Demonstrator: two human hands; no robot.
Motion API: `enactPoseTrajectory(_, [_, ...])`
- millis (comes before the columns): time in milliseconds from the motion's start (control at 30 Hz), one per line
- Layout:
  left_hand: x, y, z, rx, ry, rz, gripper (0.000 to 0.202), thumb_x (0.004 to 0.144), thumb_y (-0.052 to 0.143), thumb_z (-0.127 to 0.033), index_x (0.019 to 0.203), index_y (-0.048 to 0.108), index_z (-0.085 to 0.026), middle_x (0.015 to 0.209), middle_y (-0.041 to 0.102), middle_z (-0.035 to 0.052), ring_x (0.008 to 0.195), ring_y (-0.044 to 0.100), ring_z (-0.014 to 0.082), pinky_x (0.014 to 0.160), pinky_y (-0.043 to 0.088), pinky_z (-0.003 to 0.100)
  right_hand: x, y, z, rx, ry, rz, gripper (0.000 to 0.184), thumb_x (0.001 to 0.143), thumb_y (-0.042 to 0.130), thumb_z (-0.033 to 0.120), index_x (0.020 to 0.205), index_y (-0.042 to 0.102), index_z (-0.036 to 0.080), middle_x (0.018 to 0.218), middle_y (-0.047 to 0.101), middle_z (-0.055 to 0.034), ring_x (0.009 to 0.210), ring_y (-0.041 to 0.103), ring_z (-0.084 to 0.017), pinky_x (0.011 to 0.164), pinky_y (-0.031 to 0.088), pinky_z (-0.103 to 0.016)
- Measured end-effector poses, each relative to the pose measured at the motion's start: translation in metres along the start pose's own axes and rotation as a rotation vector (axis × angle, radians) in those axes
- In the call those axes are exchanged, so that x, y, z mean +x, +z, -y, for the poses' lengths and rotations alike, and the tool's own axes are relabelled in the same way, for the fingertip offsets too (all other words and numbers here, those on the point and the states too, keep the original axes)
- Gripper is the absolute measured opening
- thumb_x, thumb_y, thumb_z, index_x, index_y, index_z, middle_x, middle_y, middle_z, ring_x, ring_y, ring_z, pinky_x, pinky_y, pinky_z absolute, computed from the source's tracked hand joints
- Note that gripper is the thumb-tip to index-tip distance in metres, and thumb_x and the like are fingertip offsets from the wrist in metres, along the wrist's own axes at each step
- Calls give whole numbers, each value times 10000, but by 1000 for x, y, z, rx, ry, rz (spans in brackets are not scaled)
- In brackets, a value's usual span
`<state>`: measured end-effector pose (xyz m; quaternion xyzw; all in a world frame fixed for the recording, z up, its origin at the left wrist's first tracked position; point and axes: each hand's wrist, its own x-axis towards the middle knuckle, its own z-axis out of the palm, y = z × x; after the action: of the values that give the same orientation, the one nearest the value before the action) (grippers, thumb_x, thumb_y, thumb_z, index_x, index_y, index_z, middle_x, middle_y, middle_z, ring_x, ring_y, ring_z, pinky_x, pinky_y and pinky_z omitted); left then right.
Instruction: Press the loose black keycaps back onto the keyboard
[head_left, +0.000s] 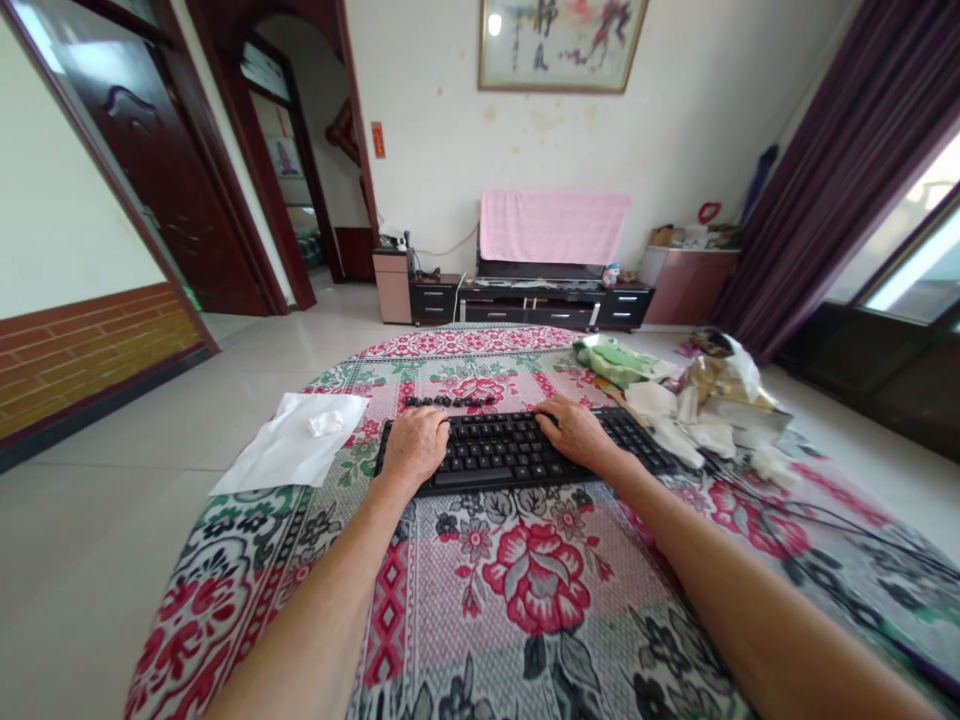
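Observation:
A black computer keyboard [487,452] lies flat on the round table, long side towards me. My left hand [416,440] rests over its upper left part, fingers curled at the far edge and the thumb by the keys. At the far edge right of the middle, my right hand [576,432] is bent over the keyboard with its thumb on the upper keys. Both hands look closed on the keyboard; the undersides of the fingers are hidden. Just behind the keyboard sits a row of several small black pieces, looking like loose keycaps [450,402].
A patterned tablecloth [536,580] covers the table. On the left lies a white sheet [289,445] with a crumpled white tissue [325,424]. To the right are a green cloth [619,360], white gloves [679,420], a gold bag [731,390] and black cables [817,510].

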<state>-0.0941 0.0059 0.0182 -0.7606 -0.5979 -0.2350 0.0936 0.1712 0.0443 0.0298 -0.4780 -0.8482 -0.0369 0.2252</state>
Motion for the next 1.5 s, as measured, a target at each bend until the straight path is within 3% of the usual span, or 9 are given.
enactPoseTrajectory(167, [2,1,-1,21,2,13,302,872,394,-239,967,676,-189,1044,673,58,952,598,206,901,432,335,11,-6,0,-49,39,63,302,873,413,259,912,700,174,891,696,-67,833,608,-175,746,398,-246])
enactPoseTrajectory(333, [2,3,0,42,19,7,305,872,392,-237,974,674,-184,1029,672,63,940,595,214,898,432,349,44,-4,8,-36,-2,131,276,823,441,209,834,716,188,831,709,-49,751,601,-159,662,367,-227])
enactPoseTrajectory(467, [1,4,1,39,22,-3,306,874,397,-246,1013,664,-188,1047,669,52,954,587,212,900,428,338,73,9,17,-56,-1,169,263,783,452,172,765,715,168,745,694,-41,645,558,-136,577,321,-224])
enactPoseTrajectory(633, [1,4,0,42,24,-14,300,873,397,-242,983,671,-185,1030,672,58,946,588,209,898,427,337,94,33,16,-21,41,201,274,782,461,190,784,735,174,759,703,-34,652,566,-130,571,336,-209])
enactPoseTrajectory(767, [2,3,-1,42,26,-9,293,872,397,-237,955,673,-188,1001,674,62,923,590,213,881,433,348,98,42,14,0,48,247,256,768,505,209,831,753,195,804,720,-26,693,600,-144,613,384,-206])
enactPoseTrajectory(1100, [2,2,-1,55,24,-6,296,871,393,-235,963,671,-191,980,673,60,918,589,213,883,433,349,97,37,11,29,-10,323,265,725,582,203,933,742,241,831,728,4,732,623,-152,639,409,-212])
enactPoseTrajectory(1333, [2,1,-3,63,13,8,291,869,399,-238,952,674,-192,983,672,53,905,587,212,868,436,344,96,32,16,-26,-107,358,287,736,538,153,928,741,218,835,726,-23,726,613,-157,632,389,-222])
enactPoseTrajectory(1500, [2,0,-3,60,2,7,295,870,399,-242,962,674,-192,1003,671,48,910,587,205,872,434,335,92,31,14,-22,-122,306,297,752,500,145,932,731,194,841,718,-28,730,601,-150,657,390,-217])
